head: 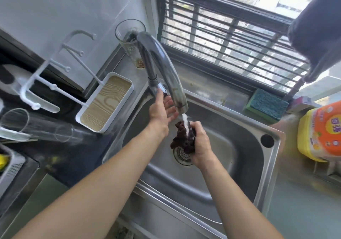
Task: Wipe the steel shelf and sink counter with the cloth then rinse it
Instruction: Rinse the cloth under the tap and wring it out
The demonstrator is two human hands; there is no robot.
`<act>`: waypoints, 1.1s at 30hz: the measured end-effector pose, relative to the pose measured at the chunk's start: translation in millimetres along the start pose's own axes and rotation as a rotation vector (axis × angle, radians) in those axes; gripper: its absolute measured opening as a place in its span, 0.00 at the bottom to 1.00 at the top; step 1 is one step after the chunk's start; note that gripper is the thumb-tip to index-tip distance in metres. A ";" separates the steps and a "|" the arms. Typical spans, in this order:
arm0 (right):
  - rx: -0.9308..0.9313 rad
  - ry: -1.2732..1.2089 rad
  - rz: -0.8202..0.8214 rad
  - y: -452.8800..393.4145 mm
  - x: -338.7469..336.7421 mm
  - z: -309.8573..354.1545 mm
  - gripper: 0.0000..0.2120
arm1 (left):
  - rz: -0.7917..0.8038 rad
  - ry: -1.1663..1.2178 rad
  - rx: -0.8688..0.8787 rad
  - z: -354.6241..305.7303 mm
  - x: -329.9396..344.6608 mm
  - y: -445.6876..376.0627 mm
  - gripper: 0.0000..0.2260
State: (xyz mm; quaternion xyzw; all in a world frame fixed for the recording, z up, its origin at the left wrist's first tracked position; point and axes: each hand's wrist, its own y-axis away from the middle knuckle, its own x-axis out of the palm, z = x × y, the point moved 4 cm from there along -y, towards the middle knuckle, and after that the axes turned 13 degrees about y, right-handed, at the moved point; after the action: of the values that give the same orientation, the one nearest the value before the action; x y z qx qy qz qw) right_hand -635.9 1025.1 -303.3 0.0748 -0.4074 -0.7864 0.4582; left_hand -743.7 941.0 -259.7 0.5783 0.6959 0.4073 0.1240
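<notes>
Now rinsing: cloth (181,137) under tap (166,69) stream, over sink (239,146) drain.
R hand (200,142) grip bunched round cloth; L hand (161,110) open, empty, just up-left by the spout.

both forearms reach forward, left hand (162,112) with fingers loosely spread, right hand (200,142) curled tight in a grip.

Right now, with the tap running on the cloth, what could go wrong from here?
1. The right hand has its grip on the bunched cloth directly over the drain strainer; lint or grime could clog it.
2. Water hits the wad high in the sink, so it may splash onto the counter already wiped.
3. The left hand is by the faucet lever; a bump could surge the flow.
</notes>
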 end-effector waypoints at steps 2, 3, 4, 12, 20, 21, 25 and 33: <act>-0.013 0.041 0.026 -0.5 0.7 -0.8 0.17 | -0.023 0.047 -0.060 -5.1 4.3 -1.7 0.18; -0.019 0.067 0.037 0.0 1.3 -1.5 0.17 | -0.035 0.049 -0.079 -7.2 6.1 -1.2 0.19; -0.026 0.089 0.040 0.7 1.7 -2.0 0.19 | -0.044 0.040 -0.089 -9.2 7.9 -0.3 0.18; -0.016 0.231 -0.002 -6.6 -3.9 -17.7 0.14 | -0.071 -0.042 -0.085 -14.2 7.2 3.1 0.17; 0.020 0.252 -0.089 -5.3 -10.8 -29.8 0.06 | -0.177 -0.008 -0.075 -14.8 15.6 10.2 0.18; 0.014 0.254 -0.100 -5.4 -12.2 -29.7 0.06 | -0.182 0.010 -0.079 -14.3 17.2 10.4 0.18; 0.007 0.280 -0.111 -2.2 -13.4 -27.7 0.06 | -0.168 -0.007 -0.035 -14.2 17.4 11.2 0.17; -0.034 0.240 -0.080 -0.5 -15.1 -29.2 0.16 | -0.090 -0.037 -0.043 -12.0 12.2 6.4 0.19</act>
State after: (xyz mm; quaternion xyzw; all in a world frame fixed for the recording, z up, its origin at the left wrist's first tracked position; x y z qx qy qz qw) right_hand -613.3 1020.4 -326.7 0.1767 -0.3331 -0.7962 0.4731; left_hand -750.5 947.0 -243.8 0.5509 0.7099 0.4054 0.1677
